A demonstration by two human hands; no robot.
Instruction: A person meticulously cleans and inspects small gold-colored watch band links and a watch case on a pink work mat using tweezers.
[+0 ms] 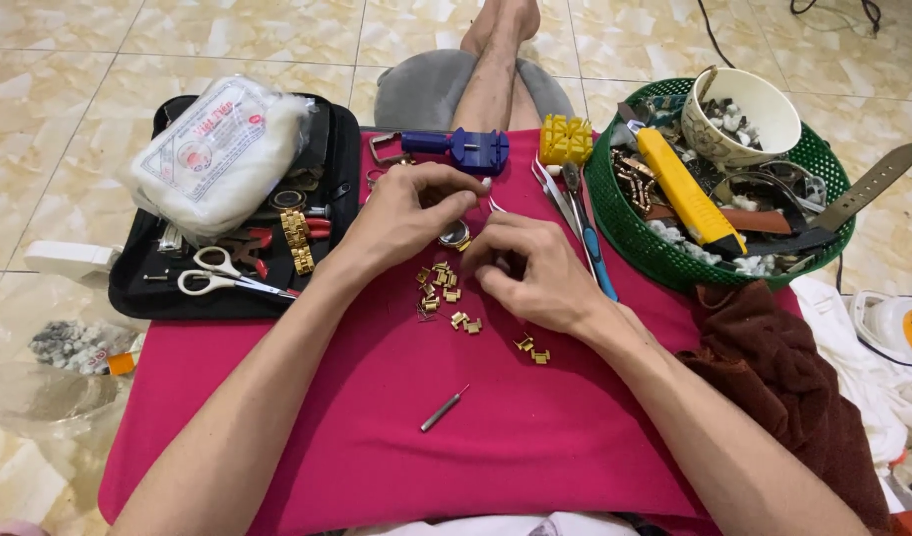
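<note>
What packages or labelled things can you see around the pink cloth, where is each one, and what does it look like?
Plastic bag: on the black tool case, left of the pink cloth; soft, white, with a red and blue printed label.
Clear plastic bag: on the floor at far left; crumpled, holding small grey pieces, with an orange item at its side.
No signs or screens in view.

Glossy cream marble-patterned floor tiles [109,40] fill the scene, pale grout lines crossing. A black cable [719,30] trails top right. Bright, even light, possibly from overhead. No walls showing here.
</note>
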